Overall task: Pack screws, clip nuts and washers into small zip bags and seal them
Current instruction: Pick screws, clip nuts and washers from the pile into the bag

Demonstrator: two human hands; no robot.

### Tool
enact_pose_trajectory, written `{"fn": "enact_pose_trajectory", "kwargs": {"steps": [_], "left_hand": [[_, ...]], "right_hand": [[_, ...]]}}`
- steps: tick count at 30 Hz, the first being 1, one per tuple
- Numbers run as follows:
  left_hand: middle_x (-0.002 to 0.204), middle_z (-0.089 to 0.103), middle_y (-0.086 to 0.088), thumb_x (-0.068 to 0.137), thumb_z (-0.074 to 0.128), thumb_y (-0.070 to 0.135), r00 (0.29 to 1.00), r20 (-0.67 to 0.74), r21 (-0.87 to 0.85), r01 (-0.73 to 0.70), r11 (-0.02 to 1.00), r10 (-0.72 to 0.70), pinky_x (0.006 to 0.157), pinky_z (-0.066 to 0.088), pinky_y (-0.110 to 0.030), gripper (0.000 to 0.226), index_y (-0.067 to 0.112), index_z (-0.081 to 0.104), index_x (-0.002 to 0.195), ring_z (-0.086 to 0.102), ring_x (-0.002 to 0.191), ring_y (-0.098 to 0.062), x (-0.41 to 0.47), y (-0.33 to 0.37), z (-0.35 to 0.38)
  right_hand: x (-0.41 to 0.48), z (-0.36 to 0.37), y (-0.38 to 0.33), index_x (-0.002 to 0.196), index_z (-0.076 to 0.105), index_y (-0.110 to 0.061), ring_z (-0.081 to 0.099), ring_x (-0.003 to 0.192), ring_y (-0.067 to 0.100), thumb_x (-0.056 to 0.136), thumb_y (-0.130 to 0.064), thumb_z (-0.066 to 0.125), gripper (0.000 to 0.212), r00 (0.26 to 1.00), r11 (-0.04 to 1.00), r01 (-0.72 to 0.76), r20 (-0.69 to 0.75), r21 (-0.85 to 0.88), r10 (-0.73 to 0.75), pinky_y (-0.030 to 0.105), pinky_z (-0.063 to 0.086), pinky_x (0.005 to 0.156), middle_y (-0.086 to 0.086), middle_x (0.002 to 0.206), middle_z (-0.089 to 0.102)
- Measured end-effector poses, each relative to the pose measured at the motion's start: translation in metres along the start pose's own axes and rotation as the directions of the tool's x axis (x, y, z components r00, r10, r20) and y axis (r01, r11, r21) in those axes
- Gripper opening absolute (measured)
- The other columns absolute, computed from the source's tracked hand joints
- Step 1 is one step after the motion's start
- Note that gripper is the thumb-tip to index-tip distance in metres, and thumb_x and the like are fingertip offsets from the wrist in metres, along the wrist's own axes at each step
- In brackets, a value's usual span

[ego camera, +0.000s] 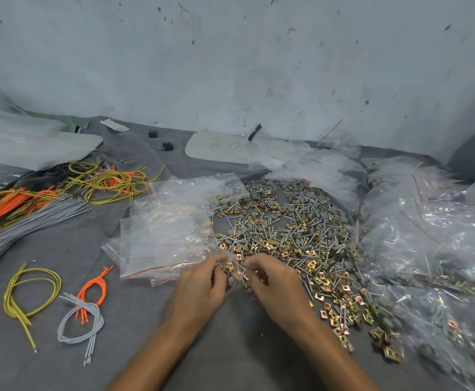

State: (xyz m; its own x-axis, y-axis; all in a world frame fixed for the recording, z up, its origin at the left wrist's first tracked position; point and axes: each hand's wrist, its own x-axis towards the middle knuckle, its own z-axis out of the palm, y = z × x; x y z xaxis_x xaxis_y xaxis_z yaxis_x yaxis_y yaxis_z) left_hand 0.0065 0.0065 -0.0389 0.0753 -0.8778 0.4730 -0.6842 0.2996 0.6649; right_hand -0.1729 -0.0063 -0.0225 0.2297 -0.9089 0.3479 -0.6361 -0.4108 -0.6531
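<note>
Both hands meet at the near edge of a big heap of screws, clip nuts and grey washers (292, 232) on the grey cloth. My left hand (199, 289) and my right hand (275, 286) each pinch one side of a small zip bag (234, 273) with clip nuts and washers inside it. The fingers cover much of the bag, and its top edge is hard to make out. A pile of empty zip bags (168, 232) with red seal lines lies just left of the hands.
Filled bags (433, 249) are heaped at the right. Yellow, orange and grey cords (89, 309) lie at the front left, more bundles (33, 201) at the far left. A white board (225, 149) and small black parts (168, 146) sit near the wall.
</note>
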Motion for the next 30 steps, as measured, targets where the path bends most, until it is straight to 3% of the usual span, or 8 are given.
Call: {"fn": "enact_pose_trajectory", "kwargs": {"steps": [6, 10, 16, 19, 24, 28, 30], "left_hand": [[0.081, 0.073, 0.007, 0.09, 0.064, 0.007, 0.999, 0.048, 0.017, -0.016, 1.0, 0.015, 0.066, 0.047, -0.031, 0.029, 0.021, 0.072, 0.115, 0.062, 0.068, -0.013, 0.0, 0.002, -0.001], [0.089, 0.075, 0.009, 0.091, 0.064, 0.008, 0.998, 0.057, 0.012, -0.018, 1.0, 0.017, 0.068, 0.047, -0.028, 0.029, 0.022, 0.072, 0.116, 0.063, 0.072, -0.008, 0.0, 0.002, -0.002], [0.091, 0.075, 0.011, 0.091, 0.063, 0.009, 0.998, 0.061, 0.008, -0.005, 1.0, 0.005, 0.067, 0.042, -0.019, 0.029, 0.023, 0.071, 0.115, 0.062, 0.08, -0.008, 0.002, 0.0, -0.001], [0.092, 0.075, 0.012, 0.092, 0.061, 0.012, 0.998, 0.063, 0.01, -0.006, 1.0, 0.006, 0.069, 0.047, -0.023, 0.029, 0.024, 0.07, 0.116, 0.063, 0.078, -0.007, 0.002, -0.001, -0.001], [0.096, 0.075, 0.012, 0.091, 0.054, 0.019, 0.998, 0.057, 0.004, -0.001, 1.0, 0.001, 0.074, 0.048, -0.024, 0.03, 0.024, 0.07, 0.116, 0.065, 0.082, -0.006, 0.002, -0.001, -0.001], [0.089, 0.074, 0.012, 0.091, 0.055, 0.019, 0.998, 0.062, -0.005, 0.007, 1.0, -0.007, 0.066, 0.043, -0.022, 0.029, 0.025, 0.071, 0.115, 0.061, 0.074, -0.006, 0.002, 0.0, -0.001], [0.084, 0.073, 0.011, 0.092, 0.057, 0.016, 0.998, 0.06, -0.003, 0.012, 1.0, -0.012, 0.063, 0.038, -0.021, 0.028, 0.025, 0.07, 0.115, 0.059, 0.074, -0.009, 0.001, -0.001, -0.001]], "right_hand": [[0.05, -0.044, 0.044, 0.099, 0.069, -0.031, 0.061, 0.085, -0.008, 0.096, -0.021, 0.066, 0.011, 0.993, 0.987, -0.119, -0.017, -0.105, 0.118, 0.016, 0.051, 0.077, -0.024, 0.09, 0.065], [0.097, -0.055, 0.07, 0.092, 0.064, -0.033, 0.066, 0.073, 0.006, 0.097, -0.021, 0.062, 0.013, 0.978, 0.959, -0.21, -0.051, -0.191, 0.204, 0.026, 0.058, 0.065, -0.02, 0.087, 0.065], [0.153, -0.039, 0.093, 0.089, 0.065, -0.03, 0.062, 0.061, 0.006, 0.098, -0.024, 0.062, 0.011, 0.964, 0.9, -0.25, -0.007, -0.356, 0.265, 0.021, 0.042, 0.051, -0.015, 0.08, 0.065], [0.162, -0.029, 0.1, 0.096, 0.07, -0.027, 0.063, 0.06, 0.01, 0.099, -0.023, 0.06, 0.012, 0.962, 0.882, -0.211, 0.071, -0.421, 0.264, 0.026, 0.052, 0.053, -0.009, 0.08, 0.065], [0.163, -0.026, 0.105, 0.1, 0.071, -0.028, 0.06, 0.068, 0.011, 0.1, -0.02, 0.058, 0.015, 0.97, 0.861, -0.152, 0.092, -0.485, 0.223, 0.041, 0.06, 0.069, -0.005, 0.091, 0.065], [0.156, -0.031, 0.099, 0.093, 0.067, -0.025, 0.062, 0.076, 0.012, 0.098, -0.018, 0.062, 0.01, 0.969, 0.863, -0.172, 0.077, -0.476, 0.236, 0.042, 0.059, 0.076, -0.004, 0.094, 0.068], [0.147, -0.035, 0.089, 0.093, 0.066, -0.026, 0.063, 0.078, 0.011, 0.098, -0.019, 0.062, 0.01, 0.969, 0.893, -0.209, 0.04, -0.399, 0.244, 0.034, 0.056, 0.071, -0.005, 0.094, 0.068]]}}
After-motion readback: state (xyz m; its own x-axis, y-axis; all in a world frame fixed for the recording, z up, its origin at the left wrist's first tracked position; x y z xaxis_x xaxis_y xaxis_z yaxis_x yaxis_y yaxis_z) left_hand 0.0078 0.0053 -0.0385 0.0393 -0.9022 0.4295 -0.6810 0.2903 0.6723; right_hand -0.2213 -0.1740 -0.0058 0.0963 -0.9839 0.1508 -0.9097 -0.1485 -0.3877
